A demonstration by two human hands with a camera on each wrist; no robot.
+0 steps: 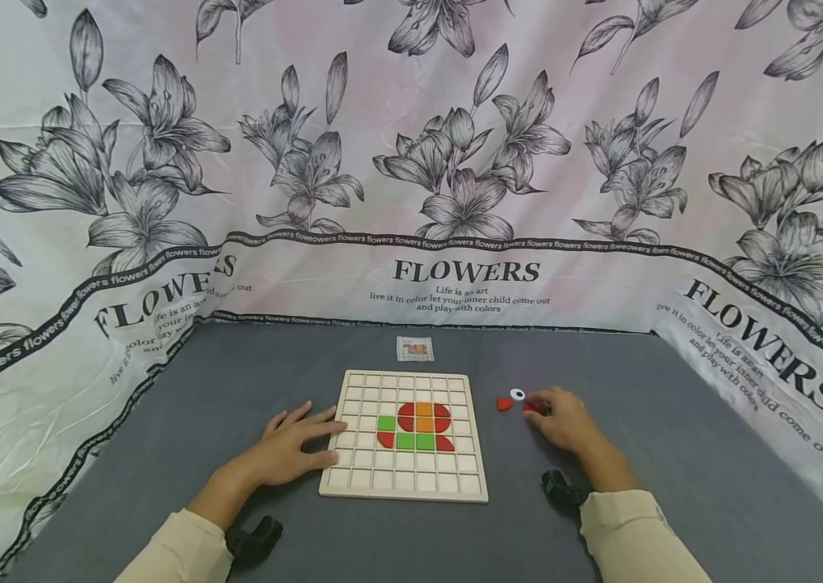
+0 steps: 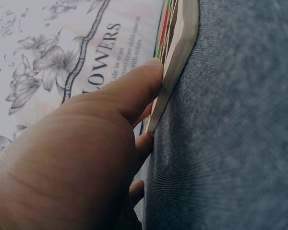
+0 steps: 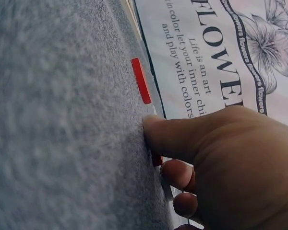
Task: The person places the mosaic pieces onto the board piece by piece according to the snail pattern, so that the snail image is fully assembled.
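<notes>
A wooden grid board (image 1: 375,482) lies on the grey cloth, with red, orange and green tiles (image 1: 405,441) set in its middle squares. Along the board's left edge rests my left hand (image 1: 290,448), fingers spread and thumb touching the rim. In the left wrist view, the thumb (image 2: 139,88) lies against the board's side (image 2: 177,57). To the right of the board, my right hand (image 1: 560,417) pinches a small red tile (image 3: 156,159), mostly hidden by the fingers. Close by are another red tile (image 1: 503,403) with a curved side and a white eye-like disc (image 1: 517,395) with a dark centre.
Behind the board lies a small picture card (image 1: 414,349) with a coloured pattern on a grid. The grey cloth (image 1: 294,356) covers the table. White flower-printed fabric (image 1: 469,291) hangs at the back and along both sides.
</notes>
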